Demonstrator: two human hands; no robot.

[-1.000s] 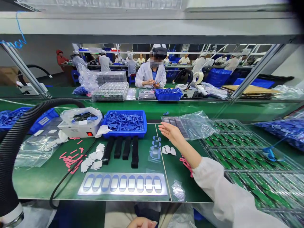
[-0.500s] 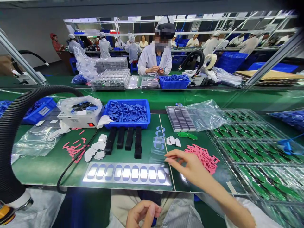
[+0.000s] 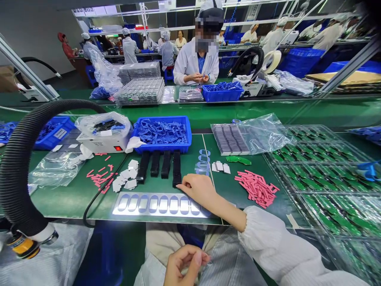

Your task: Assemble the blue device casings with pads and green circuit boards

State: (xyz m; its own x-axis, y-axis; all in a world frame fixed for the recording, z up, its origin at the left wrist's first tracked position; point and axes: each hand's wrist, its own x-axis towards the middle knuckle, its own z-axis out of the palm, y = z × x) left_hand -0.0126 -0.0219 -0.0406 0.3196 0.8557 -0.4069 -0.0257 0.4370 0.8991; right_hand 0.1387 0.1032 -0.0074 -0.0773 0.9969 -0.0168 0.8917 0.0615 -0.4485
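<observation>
Silver sheet with oval windows (image 3: 143, 204) lies under right hand (image 3: 198, 190): fingers (image 3: 186, 184) flat, together, empty, tips just beside a black strip (image 3: 177, 169). Left hand (image 3: 186, 262) curls low, narrow pinch, contents unclear. Open green bench (image 3: 226, 202) runs right to pink strips (image 3: 256, 188).

No words, numbers or brands can be read. A small white rectangular label (image 3: 61, 133) on the side of a blue plastic crate (image 3: 44, 142), at about ten o'clock, carries dark print too small and blurred to make out. A white paper slip (image 3: 106, 133) on a white box-shaped machine (image 3: 95, 143), also at about ten o'clock, shows nothing legible, and the machine's small glowing red panel (image 3: 118, 148) shows no readable digits.
</observation>
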